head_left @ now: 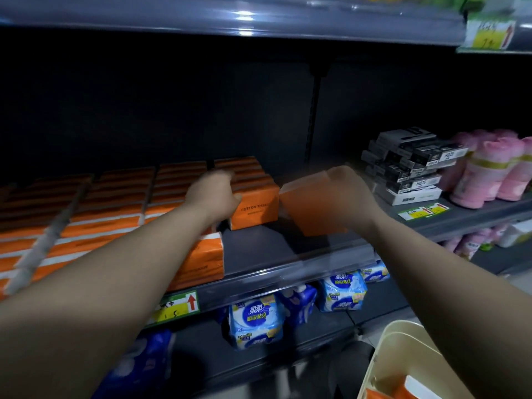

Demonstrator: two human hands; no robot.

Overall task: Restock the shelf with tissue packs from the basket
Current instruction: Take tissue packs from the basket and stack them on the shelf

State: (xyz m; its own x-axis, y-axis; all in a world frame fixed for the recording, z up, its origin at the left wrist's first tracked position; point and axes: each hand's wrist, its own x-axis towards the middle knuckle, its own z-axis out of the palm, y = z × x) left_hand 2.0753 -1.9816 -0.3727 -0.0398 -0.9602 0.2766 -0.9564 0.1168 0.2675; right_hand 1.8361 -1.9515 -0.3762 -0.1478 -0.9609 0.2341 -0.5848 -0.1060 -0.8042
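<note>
Orange tissue packs fill the left part of the dark grey shelf (259, 249) in rows. My left hand (214, 194) rests closed against the left side of the rightmost stack of orange packs (254, 208), printed "COTTON TISSUE". My right hand (349, 194) grips one blurred orange tissue pack (311, 208) from above, held just right of that stack and slightly above the shelf board. The cream basket (383, 358) sits at the bottom right, with orange packs (403, 390) showing inside it.
Black-and-white boxes (411, 165) and pink rolls (489, 171) stand on the shelf to the right. Blue-and-white packets (256, 321) lie on the lower shelf. A metal divider rod (46, 237) crosses the orange rows. Yellow-green price tags (178, 308) hang on the shelf rail.
</note>
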